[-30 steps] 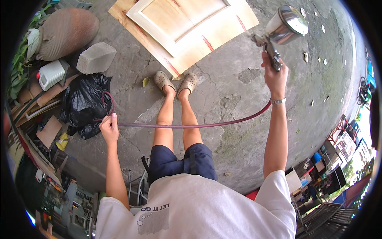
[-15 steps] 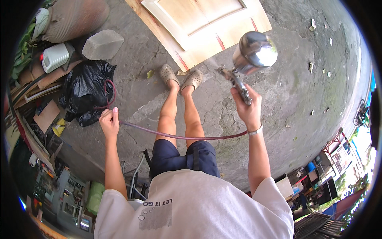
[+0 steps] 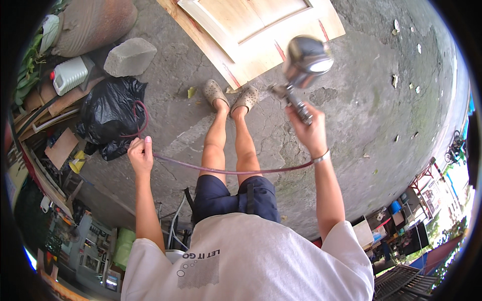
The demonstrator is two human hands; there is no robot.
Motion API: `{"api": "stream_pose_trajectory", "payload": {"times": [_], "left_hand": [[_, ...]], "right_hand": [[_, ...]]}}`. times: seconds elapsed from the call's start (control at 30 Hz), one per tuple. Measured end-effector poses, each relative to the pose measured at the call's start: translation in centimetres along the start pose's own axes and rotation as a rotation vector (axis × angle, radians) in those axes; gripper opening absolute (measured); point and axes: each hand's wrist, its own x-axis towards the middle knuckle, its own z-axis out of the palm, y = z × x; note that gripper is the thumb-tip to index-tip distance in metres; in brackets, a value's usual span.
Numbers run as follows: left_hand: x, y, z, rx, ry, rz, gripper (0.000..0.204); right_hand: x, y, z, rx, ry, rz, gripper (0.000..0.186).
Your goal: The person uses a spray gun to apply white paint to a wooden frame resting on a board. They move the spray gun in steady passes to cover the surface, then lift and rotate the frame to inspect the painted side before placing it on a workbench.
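Note:
My right hand (image 3: 310,129) is closed around the handle of a spray gun (image 3: 299,106), whose shiny metal cup stands above it, slightly smeared by motion. The gun's nozzle points left, near the lower edge of a pale wooden panel (image 3: 251,64) on the ground. A dark red hose (image 3: 236,172) runs from beside my right wrist, across in front of my legs, to my left hand (image 3: 141,154). My left fingers are wrapped round this hose, thumb up. Beyond that hand, the hose loops over a black plastic bag.
At the left lie the black plastic bag (image 3: 108,113), a concrete block (image 3: 130,56), a white jug (image 3: 70,76) with a red cap, and a large clay pot (image 3: 95,25). Scrap boards are stacked below the jug. Cracked concrete ground (image 3: 371,115) with scattered dry leaves stretches to the right.
My right hand and the spray gun have shifted left and slightly up. My left hand keeps its grip on the hose, almost in the same place.

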Motion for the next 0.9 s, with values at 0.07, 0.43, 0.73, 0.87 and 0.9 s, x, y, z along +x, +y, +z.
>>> {"api": "stream_pose_trajectory", "payload": {"times": [0.07,0.43,0.73,0.87,0.9], "left_hand": [[0.3,0.1,0.1,-0.005,0.000,0.006,0.042],[2.1,2.0,0.7,-0.058,0.009,0.031,0.041],[3.4,3.6,1.0,-0.079,-0.002,0.023,0.040],[3.7,3.9,1.1,-0.093,-0.001,0.037,0.040],[3.8,3.9,1.2,-0.097,-0.003,0.040,0.040]], "right_hand": [[1.8,1.9,-1.3,0.012,0.094,-0.021,0.019],[9.8,6.5,-7.9,-0.069,0.395,0.069,0.037],[14.7,9.2,-12.2,-0.146,0.564,0.048,0.042],[16.4,9.3,-14.2,-0.225,0.636,0.091,0.038],[16.8,9.7,-14.6,-0.250,0.691,0.040,0.038]]}}
